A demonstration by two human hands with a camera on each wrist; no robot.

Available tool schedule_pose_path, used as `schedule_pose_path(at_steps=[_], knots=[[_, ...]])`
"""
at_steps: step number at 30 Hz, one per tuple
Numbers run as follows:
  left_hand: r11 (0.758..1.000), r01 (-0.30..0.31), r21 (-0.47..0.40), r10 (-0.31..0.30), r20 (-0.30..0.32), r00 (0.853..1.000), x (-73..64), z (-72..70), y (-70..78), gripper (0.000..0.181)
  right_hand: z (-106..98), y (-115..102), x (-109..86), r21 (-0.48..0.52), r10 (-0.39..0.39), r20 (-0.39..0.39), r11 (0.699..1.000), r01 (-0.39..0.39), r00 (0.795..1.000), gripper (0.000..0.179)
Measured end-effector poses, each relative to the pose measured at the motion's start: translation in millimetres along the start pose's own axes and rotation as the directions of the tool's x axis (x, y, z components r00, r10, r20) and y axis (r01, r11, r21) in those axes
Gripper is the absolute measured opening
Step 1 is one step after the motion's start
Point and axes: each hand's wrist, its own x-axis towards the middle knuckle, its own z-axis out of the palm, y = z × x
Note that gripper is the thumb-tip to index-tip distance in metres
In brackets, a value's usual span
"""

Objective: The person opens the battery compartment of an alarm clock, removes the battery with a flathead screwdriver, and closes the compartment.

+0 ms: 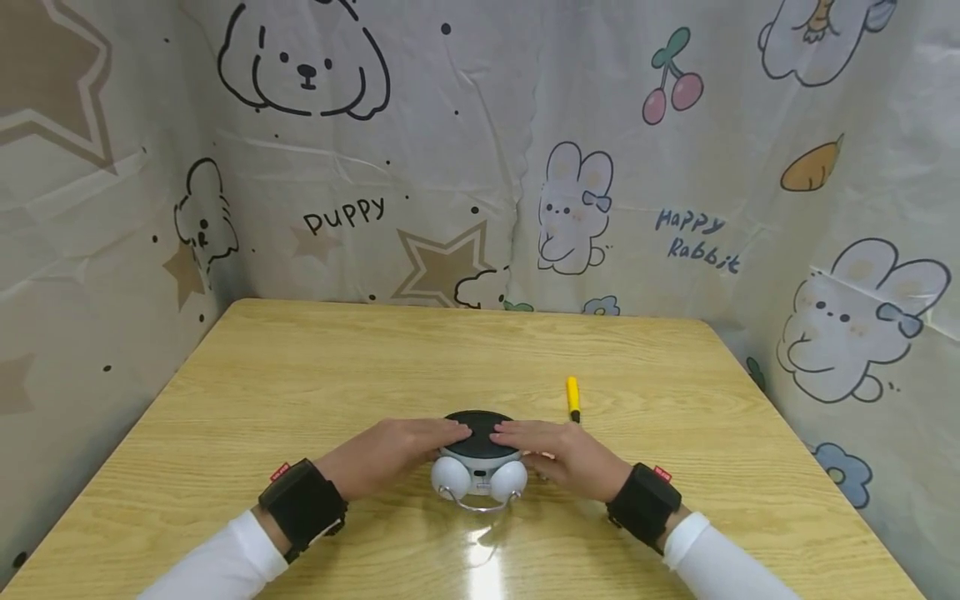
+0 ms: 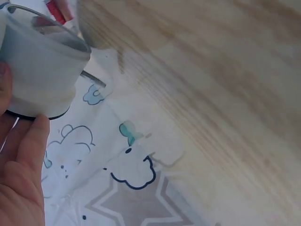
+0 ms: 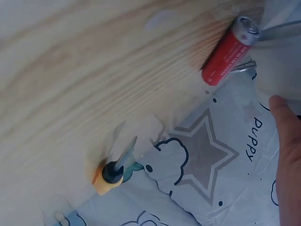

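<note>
A white twin-bell alarm clock (image 1: 482, 460) lies flat between my hands, its black round side (image 1: 480, 440) facing up. Two white bells (image 1: 451, 477) and a thin metal handle (image 1: 480, 507) point towards me. My left hand (image 1: 397, 450) holds the clock's left edge: its fingers lie on the black side, and its thumb (image 2: 3, 87) is against the white casing (image 2: 44, 61). From the right, my right hand (image 1: 573, 454) holds the opposite edge, fingers across the black top and thumb low beside the casing. The right wrist view hides that thumb.
A screwdriver with a yellow handle (image 1: 573, 393) lies beyond my right hand; its shaft (image 3: 126, 153) shows in the right wrist view. Near the clock's right side is a red battery (image 3: 230, 51). The wooden table (image 1: 337, 358) ends at patterned cloth (image 1: 465, 167) behind.
</note>
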Motion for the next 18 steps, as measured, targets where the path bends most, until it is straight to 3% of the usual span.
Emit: schedule_pose_path(at_steps=[5,10,18], knots=[[0.991,0.046,-0.128,-0.048,-0.012,0.999,-0.9,-3.6,0.8,0.045,1,2,-0.1,0.110,0.025,-0.037,0.994,-0.021,0.999,0.049],[0.969,0.126,-0.213,-0.124,0.025,0.992,0.0,-9.4,2.2,0.044,0,3,-0.3,0.269,0.083,-0.025,0.960,-0.073,0.996,0.041],[0.955,0.157,-0.251,-0.145,0.066,0.987,3.3,-15.1,1.8,0.041,-5,2,2.5,0.360,0.127,0.039,0.924,-0.132,0.991,0.039]])
